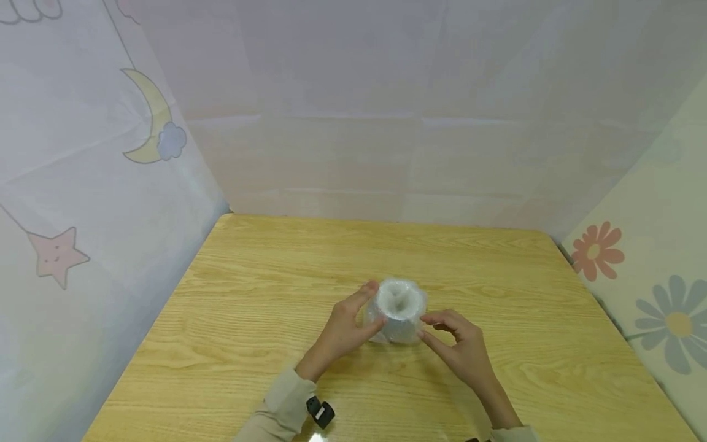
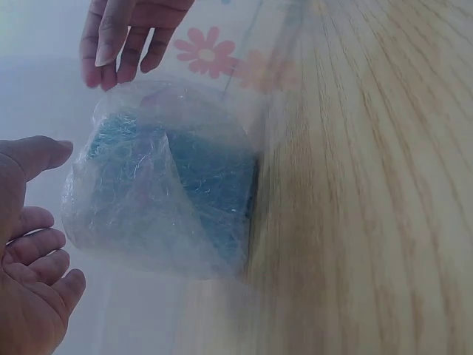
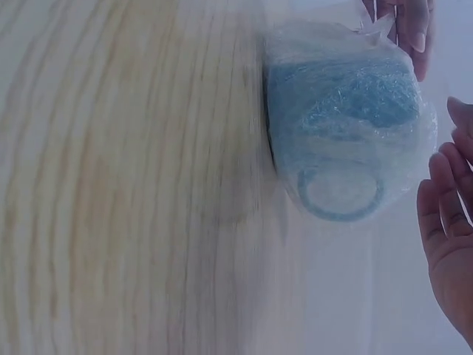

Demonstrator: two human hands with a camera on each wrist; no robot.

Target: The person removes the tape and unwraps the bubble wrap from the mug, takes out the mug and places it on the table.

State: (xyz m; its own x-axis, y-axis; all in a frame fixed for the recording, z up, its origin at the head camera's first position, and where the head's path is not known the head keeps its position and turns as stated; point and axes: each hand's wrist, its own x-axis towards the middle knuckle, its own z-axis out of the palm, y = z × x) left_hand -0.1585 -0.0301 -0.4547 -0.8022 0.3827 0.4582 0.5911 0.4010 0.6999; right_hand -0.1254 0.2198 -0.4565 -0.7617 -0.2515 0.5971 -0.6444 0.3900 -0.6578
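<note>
Plastic-wrapped, mug-like item (image 1: 402,330) stands on the tabletop (image 1: 248,307), well in from its far edge. Left hand (image 1: 342,327) and right hand (image 1: 466,350) flank it, fingers parted, no grip evident. Judged step: adjusting the wrap (image 2: 129,196); next calls for light pinching.

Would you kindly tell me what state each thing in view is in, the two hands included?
Blue mug: upright, wrapped, standing on the table.
Clear plastic wrap: on, around the mug, wrinkled.
Left hand: fingers relaxed, beside the wrapped mug; contact hard to tell.
Right hand: fingers loosely bent, thumb apart, at the wrap's other side; contact hard to tell.
Wooden table: flat.
Back wall sheet: hanging, creased.
</note>
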